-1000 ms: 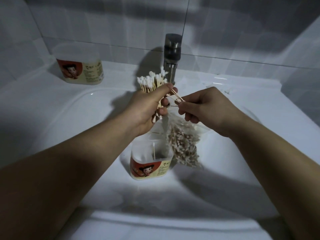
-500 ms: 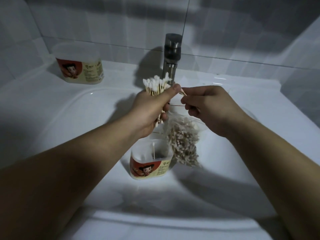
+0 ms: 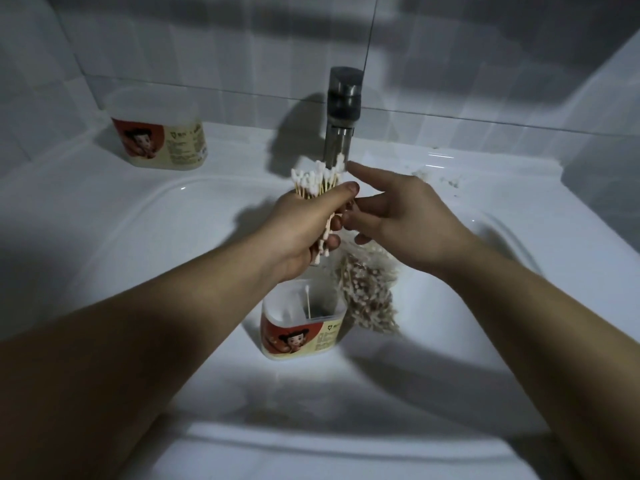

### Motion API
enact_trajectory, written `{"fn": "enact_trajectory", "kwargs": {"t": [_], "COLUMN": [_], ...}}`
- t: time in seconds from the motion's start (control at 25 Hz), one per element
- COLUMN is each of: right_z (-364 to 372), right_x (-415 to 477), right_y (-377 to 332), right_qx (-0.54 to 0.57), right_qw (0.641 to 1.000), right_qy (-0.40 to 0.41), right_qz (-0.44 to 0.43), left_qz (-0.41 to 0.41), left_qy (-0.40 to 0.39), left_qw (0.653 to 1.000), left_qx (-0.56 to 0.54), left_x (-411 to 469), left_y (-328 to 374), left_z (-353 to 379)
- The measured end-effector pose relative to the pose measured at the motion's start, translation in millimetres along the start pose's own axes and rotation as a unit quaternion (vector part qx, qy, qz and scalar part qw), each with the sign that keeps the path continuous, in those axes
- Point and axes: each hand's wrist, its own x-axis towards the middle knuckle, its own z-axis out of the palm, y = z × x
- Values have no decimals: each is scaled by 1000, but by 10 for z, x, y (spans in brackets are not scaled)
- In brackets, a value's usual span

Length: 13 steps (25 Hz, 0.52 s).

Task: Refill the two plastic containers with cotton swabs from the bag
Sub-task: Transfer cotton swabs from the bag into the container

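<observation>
Since half a second ago the right hand (image 3: 398, 220) has let go of the swabs it pinched. Its fingers now spread loosely, the index finger reaching toward the white tips. Beside it, the left hand (image 3: 308, 226) grips an upright bundle of cotton swabs (image 3: 318, 183) in its fist, in front of the steel faucet (image 3: 341, 112). Below both hands hangs the clear bag of swabs (image 3: 370, 296); its top is hidden, so I cannot tell which hand carries it. Under the left hand, the open container (image 3: 301, 330) stands in the sink basin (image 3: 173, 237) with one swab (image 3: 307, 303) upright inside. At the back left, the second container (image 3: 159, 136) sits on the ledge.
</observation>
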Motion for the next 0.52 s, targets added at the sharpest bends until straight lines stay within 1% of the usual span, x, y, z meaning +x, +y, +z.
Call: {"fn": "enact_trajectory", "kwargs": {"t": [0.08,0.16,0.28,0.4,0.52], "right_z": [-36,-75,-107,-72,-9], "right_x": [14,24,19,28,55], "right_y": [16,24,44,110,139], "right_qx": [-32,-50,-83,-116,-147], "right_qw": [999,998,992,984,978], "right_qy": [-15,-22,-63,-98,-114], "right_qz": [-23,-37,-65,-92,-96], "left_qz": [-12,-28,-16,-21,-41], "left_qy": [-12,-4,-2,-37,-58], "left_qw": [1000,1000,1000,999,997], "left_qx": [-5,6,22,6,-1], "left_x": [0,19,13,-35,-65], "left_y": [24,47,83,78,54], "left_z": [-7,-34,-36,-4,22]}}
